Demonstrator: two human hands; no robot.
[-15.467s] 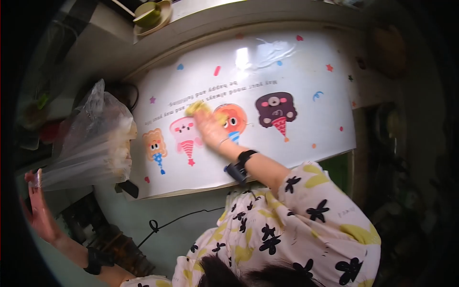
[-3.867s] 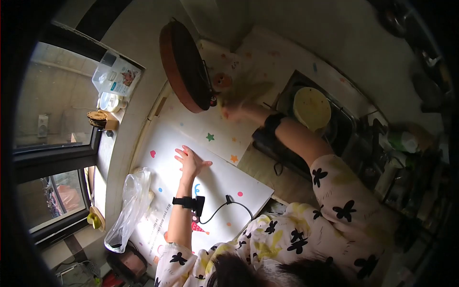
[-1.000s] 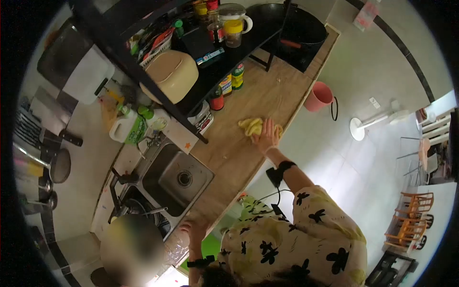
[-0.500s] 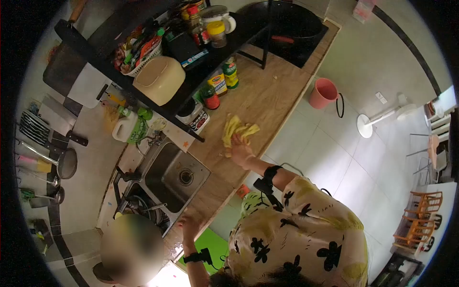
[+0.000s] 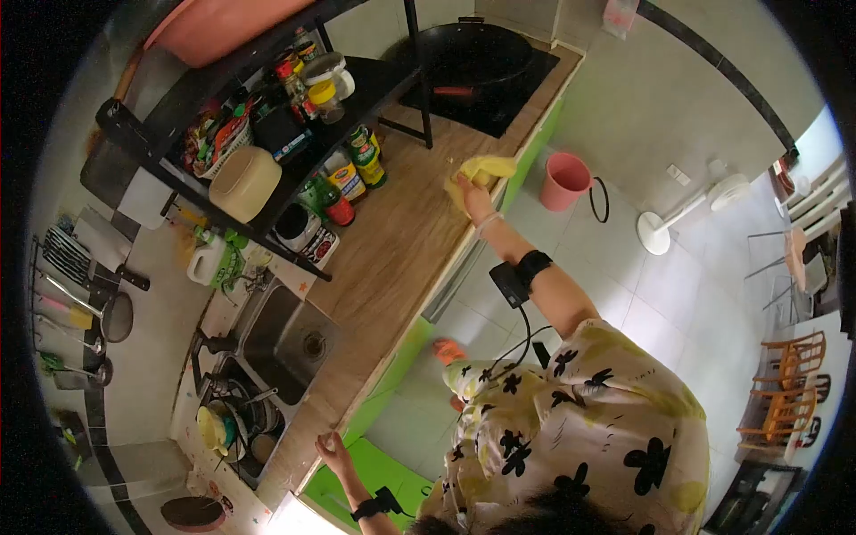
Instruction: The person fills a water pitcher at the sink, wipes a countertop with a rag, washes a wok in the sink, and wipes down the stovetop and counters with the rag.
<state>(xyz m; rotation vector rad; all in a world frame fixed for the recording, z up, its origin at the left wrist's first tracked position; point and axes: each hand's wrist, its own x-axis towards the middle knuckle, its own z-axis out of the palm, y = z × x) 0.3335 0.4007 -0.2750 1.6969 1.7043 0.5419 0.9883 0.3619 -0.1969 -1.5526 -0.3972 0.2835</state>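
Note:
My right hand (image 5: 474, 198) presses a yellow cloth (image 5: 489, 168) onto the wooden countertop (image 5: 392, 232), close to its front edge and short of the stove. Part of the cloth reaches that edge. My left hand (image 5: 333, 451) is over the front edge of the counter near the sink (image 5: 290, 343). Its fingers are loosely bent and apart, and I see nothing in them. Black straps with small devices sit around both of my forearms.
A black rack (image 5: 308, 178) holds jars and a beige box (image 5: 245, 183). Bottles stand beneath it. A large wok (image 5: 473, 53) sits on the stove. Bowls (image 5: 214, 428) and pans lie beside the sink. On the floor are a pink bucket (image 5: 565, 183) and a white fan (image 5: 654, 234).
My right hand has moved the cloth across the counter toward the front edge and the stove. My left hand has drawn back from beside the sink. The whole view has shifted.

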